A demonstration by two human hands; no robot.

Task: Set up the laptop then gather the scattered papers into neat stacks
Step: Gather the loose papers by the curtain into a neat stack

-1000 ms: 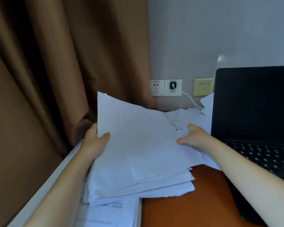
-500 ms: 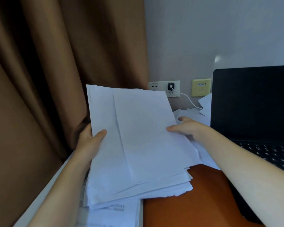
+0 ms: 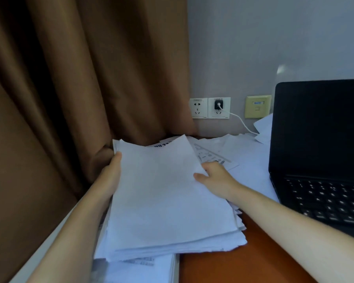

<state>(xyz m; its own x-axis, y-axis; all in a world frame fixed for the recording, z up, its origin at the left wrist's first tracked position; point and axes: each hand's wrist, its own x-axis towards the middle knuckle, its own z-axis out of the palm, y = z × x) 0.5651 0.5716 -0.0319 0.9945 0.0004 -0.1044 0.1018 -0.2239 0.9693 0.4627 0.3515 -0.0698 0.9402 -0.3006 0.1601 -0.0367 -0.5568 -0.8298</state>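
1 paper stack (image 3: 168,211) on left of surface (image 3: 243,268), long axis near-to-far, far short edge twd curtain (image 3: 80,78). 2 hands on it: L hand (image 3: 110,176) grip on left edge, thumb on top; R hand (image 3: 215,178) grip on right edge, fingers hidden. Loose sheets (image 3: 243,152) behind, count unclear. 1 laptop (image 3: 319,129) at right, open, screen dark. 2 wall sockets (image 3: 209,108), 1 w/ plug + white cable (image 3: 239,121).
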